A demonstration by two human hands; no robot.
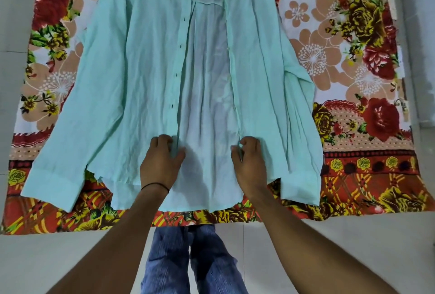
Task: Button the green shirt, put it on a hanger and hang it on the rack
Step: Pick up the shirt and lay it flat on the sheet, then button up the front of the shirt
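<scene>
I count one green shirt (141,70), with two long sleeves (70,129), one spread out to the left and one to the right. Each sleeve ends in one cuff (50,187), so there are two cuffs at the near side. Down the shirt's left front edge there are five dark buttonholes (180,46) I can count plainly. A sixth may sit lower down, but I cannot tell. Two hands reach in, one left hand (161,162) and one right hand (249,164), with one black band (155,185) on the left wrist. One flowered sheet (353,58) lies underneath. Two legs (169,258) in blue jeans show nearest.
</scene>
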